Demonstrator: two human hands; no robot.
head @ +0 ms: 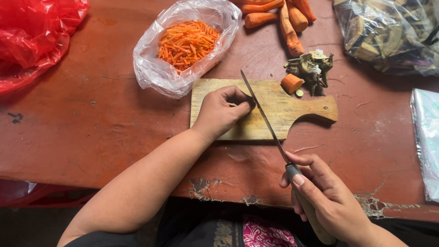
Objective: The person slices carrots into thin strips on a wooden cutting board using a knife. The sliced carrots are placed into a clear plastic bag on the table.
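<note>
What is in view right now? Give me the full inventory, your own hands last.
cutting board: one, pale wood, centre of table
knife: one, long thin blade over the board, pale handle
clear bag of carrot strips: one, orange strips, behind the board
whole carrots: several, orange, top centre
carrot stub: one, orange, board's far right edge
vegetable trimmings: one pile, dark green, beside the stub
red plastic bag: one, top left
bag of sliced vegetables: one, clear, top right
plastic sheet: one, clear, right edge
table: one, worn red-brown
left hand: curled on the board beside the blade
right hand: grips the knife handle
</note>
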